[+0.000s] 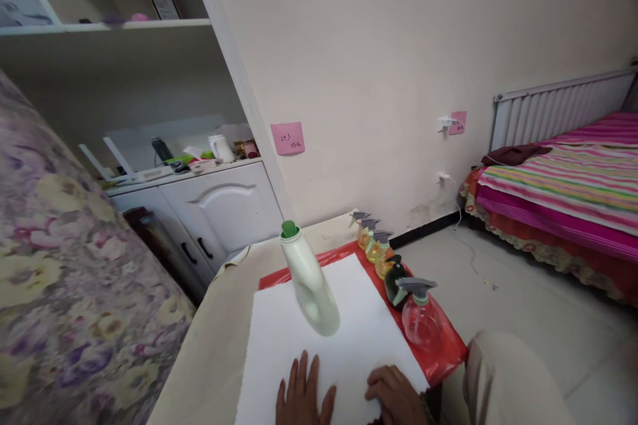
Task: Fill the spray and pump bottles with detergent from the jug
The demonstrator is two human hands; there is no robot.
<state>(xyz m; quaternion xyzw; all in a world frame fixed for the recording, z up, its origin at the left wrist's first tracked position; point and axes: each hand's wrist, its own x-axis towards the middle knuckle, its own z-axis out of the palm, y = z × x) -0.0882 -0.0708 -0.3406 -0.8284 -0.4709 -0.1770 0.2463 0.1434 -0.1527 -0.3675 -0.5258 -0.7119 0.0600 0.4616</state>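
My left hand (302,398) lies flat on a white sheet (279,345) at the near edge of a small table, fingers stretched out and holding nothing. My right hand (396,395) rests beside it on the same sheet with its fingers curled under; nothing shows in them. Just beyond the hands stands a pale green bottle (310,282) with a green cap, untouched. Along the sheet's right side runs a row of several spray bottles (379,252), the nearest one clear pink (421,315) with a grey trigger.
A red cloth (446,345) lies under the sheet on the beige table (219,332). A floral curtain (64,265) hangs on the left, white cabinets (219,206) behind. A striped bed (563,192) and radiator (563,109) stand at right. My knee (508,378) is near the table.
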